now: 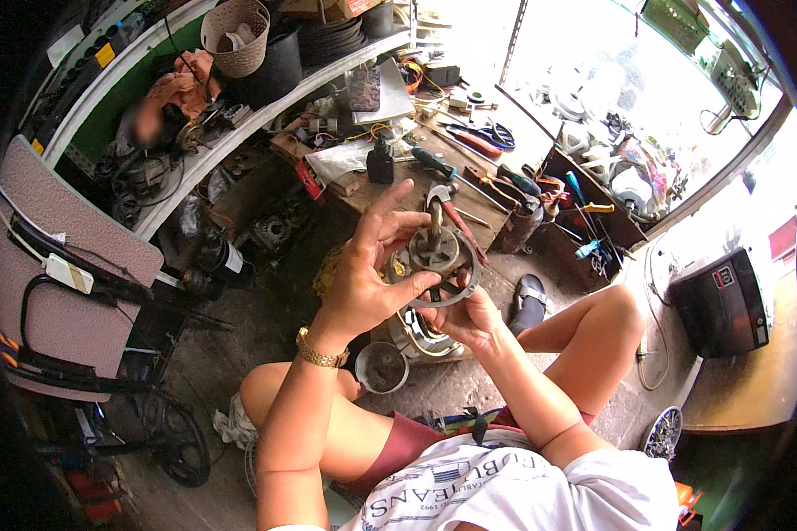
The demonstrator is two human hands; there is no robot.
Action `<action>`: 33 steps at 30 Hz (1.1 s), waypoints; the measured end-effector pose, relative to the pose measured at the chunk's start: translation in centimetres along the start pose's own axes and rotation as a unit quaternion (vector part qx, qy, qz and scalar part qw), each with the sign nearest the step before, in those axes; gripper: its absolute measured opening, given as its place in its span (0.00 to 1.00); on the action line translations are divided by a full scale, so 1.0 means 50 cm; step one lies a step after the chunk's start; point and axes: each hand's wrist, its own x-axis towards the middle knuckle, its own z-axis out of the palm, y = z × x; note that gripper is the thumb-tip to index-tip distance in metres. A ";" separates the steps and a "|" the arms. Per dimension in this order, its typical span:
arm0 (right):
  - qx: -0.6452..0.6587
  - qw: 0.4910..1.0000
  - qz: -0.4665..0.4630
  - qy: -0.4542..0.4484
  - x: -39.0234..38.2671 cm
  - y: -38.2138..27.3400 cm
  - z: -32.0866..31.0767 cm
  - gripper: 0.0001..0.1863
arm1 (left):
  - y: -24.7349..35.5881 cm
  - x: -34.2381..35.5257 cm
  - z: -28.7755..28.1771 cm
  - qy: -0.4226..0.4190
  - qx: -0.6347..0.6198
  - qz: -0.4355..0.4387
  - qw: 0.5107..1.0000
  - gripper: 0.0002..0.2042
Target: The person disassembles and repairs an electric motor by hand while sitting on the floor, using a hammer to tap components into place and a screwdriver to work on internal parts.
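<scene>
Both my hands hold up a grey metal motor end cover (462, 294), a round open ring with spokes. A smaller metal cylinder with a short shaft (435, 254) stands at its upper left, inside or against the ring; I cannot tell which. My left hand (376, 257) grips the cylinder's side with the thumb below it and fingers behind, the index finger raised. From below, my right hand (471, 319) closes on the ring's lower right edge. Beneath them sits a metal motor housing (409, 341), partly hidden. Beside it stands a round metal cup (382, 366).
Ahead is a wooden workbench (363, 199) with a red-handled tool (452, 217), screwdrivers (432, 163), scissors (499, 134) and a black bottle (381, 162). A tool box (607, 217) stands to its right. Shelves with baskets and motor parts line the left; a black box-shaped device (719, 303) is at right.
</scene>
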 end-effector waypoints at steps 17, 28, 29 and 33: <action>-0.091 0.992 -0.088 0.010 0.017 -0.019 0.043 0.29 | -0.032 -0.011 0.036 0.200 -0.018 0.020 0.979 0.41; 0.280 0.957 -0.035 0.067 0.028 0.020 0.057 0.30 | -0.038 -0.021 0.070 0.151 0.202 0.084 0.964 0.41; 0.279 0.958 -0.023 0.060 0.029 0.016 0.066 0.32 | -0.045 -0.023 0.069 0.162 0.174 0.069 0.969 0.41; 0.093 0.993 -0.053 -0.045 0.004 0.014 0.104 0.38 | -0.068 -0.031 0.068 0.199 0.149 0.032 0.968 0.42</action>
